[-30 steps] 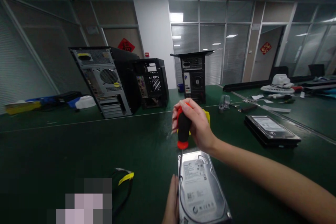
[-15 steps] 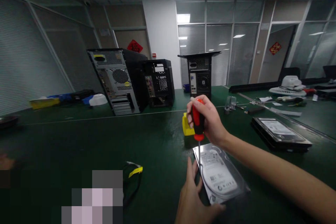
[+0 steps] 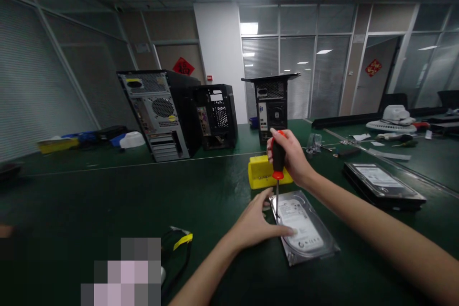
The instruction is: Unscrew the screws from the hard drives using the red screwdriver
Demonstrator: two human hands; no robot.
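Right hand (image 3: pixel 291 155) wrapped around the handle of a red-and-black screwdriver (image 3: pixel 278 165), steel shaft pointing down at the left edge of a flat silver metal hard drive (image 3: pixel 304 224), white-labelled, lying on the dark green tabletop (image 3: pixel 118 201). Tip contact hard to make out. Left hand (image 3: pixel 254 224): thumb and fingers spread apart, thumb over drive's face. Yellow plastic box (image 3: pixel 258 168) just beyond drive.

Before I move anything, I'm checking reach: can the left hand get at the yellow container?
Probably yes: the yellow container sits just beyond the left hand, its left part uncovered; the right hand and screwdriver block only some of the other side.
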